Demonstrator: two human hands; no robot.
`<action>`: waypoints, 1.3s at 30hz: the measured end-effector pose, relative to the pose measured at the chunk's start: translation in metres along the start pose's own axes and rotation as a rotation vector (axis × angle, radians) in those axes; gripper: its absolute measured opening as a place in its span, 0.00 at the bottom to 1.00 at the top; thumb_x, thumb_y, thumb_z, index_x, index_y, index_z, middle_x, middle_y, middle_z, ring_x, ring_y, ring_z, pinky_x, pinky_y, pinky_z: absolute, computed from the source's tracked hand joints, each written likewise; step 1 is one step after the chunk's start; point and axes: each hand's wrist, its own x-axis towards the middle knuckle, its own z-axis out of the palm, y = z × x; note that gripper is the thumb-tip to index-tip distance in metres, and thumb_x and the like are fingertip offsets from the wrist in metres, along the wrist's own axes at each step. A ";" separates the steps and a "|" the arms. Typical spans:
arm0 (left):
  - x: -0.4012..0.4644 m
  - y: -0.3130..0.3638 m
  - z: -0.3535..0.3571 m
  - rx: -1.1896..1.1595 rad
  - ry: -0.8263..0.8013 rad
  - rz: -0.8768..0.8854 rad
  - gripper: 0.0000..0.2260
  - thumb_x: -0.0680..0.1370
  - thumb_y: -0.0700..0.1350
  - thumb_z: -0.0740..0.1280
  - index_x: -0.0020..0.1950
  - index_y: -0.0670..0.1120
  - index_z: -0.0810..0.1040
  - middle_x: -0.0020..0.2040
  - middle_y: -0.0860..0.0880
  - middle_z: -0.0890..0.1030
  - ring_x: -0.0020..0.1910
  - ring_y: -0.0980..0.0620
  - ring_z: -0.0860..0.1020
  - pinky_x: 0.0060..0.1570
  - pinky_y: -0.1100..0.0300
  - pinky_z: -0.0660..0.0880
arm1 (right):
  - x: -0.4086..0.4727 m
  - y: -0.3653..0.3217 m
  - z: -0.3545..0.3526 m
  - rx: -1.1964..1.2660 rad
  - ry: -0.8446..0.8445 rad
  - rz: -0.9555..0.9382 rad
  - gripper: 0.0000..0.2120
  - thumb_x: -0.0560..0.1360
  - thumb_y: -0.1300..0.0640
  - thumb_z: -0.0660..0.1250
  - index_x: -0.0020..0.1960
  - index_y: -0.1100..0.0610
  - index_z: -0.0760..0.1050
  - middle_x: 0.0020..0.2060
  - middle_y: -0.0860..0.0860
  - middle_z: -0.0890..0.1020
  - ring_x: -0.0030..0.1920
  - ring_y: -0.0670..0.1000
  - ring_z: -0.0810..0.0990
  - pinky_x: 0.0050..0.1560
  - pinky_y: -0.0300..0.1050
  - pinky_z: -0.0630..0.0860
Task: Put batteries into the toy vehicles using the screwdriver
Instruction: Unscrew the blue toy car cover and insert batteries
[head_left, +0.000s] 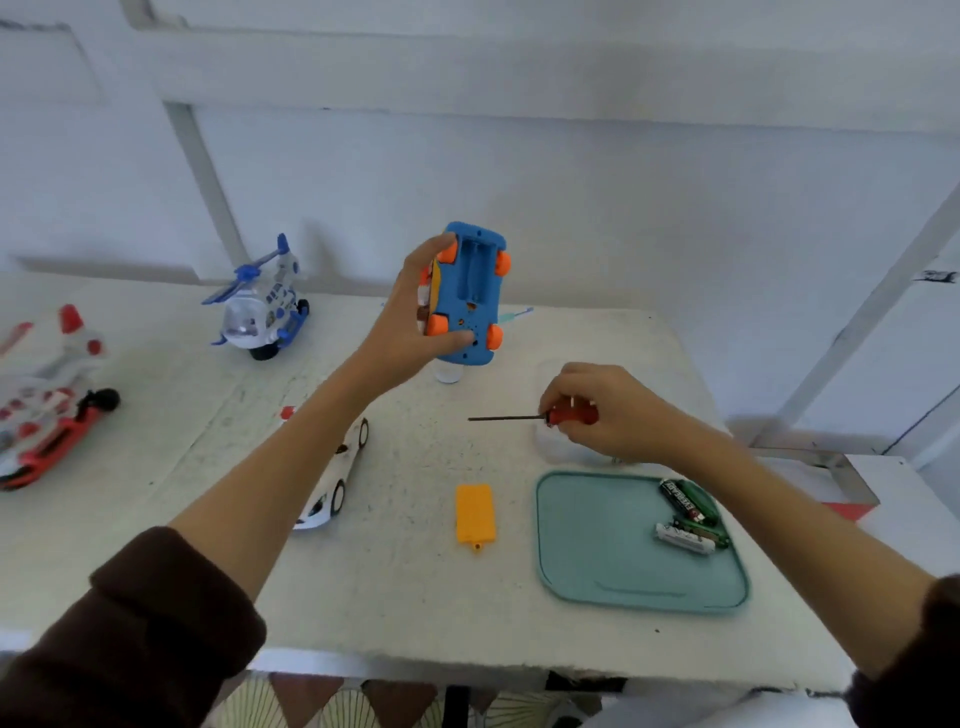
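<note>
Holding a blue toy car (470, 296) up above the table (395, 597), the left hand (410, 322) is gripping it along one side with curled fingers, its underside with orange wheels and an open battery bay facing the camera. Off to the right of and below that grip, the right hand (602, 410) is curling round the red handle of a screwdriver (530, 417), whose dark shaft is pointing left. Below the screwdriver grip, an orange battery cover (475, 514) is lying flat on the table, and just beside it a teal tray (613, 571) is carrying batteries (688, 512) in its far corner. Beneath the left forearm a white toy car (337, 478) is resting, and farther left a blue-and-white toy helicopter (265, 306) and a red-and-white toy vehicle (47, 410) are standing.
</note>
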 end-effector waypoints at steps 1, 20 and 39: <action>-0.007 -0.003 -0.005 0.012 0.024 0.001 0.31 0.72 0.20 0.63 0.71 0.34 0.54 0.52 0.79 0.71 0.53 0.75 0.74 0.42 0.74 0.74 | 0.006 -0.006 0.009 -0.007 -0.035 -0.025 0.10 0.70 0.67 0.65 0.49 0.57 0.79 0.42 0.48 0.75 0.38 0.41 0.72 0.42 0.35 0.69; -0.090 -0.020 -0.030 0.032 0.208 -0.209 0.37 0.69 0.40 0.72 0.73 0.53 0.57 0.71 0.54 0.62 0.63 0.63 0.72 0.54 0.59 0.78 | 0.045 -0.027 0.100 -0.208 -0.104 -0.089 0.11 0.75 0.61 0.63 0.57 0.58 0.76 0.52 0.54 0.74 0.54 0.53 0.71 0.47 0.43 0.70; -0.049 -0.008 0.086 -0.213 -0.034 -0.074 0.37 0.70 0.41 0.72 0.73 0.56 0.57 0.73 0.51 0.62 0.69 0.54 0.69 0.58 0.49 0.77 | -0.120 0.026 0.028 -0.157 0.106 0.229 0.11 0.68 0.63 0.73 0.50 0.59 0.80 0.44 0.47 0.70 0.44 0.50 0.72 0.43 0.52 0.74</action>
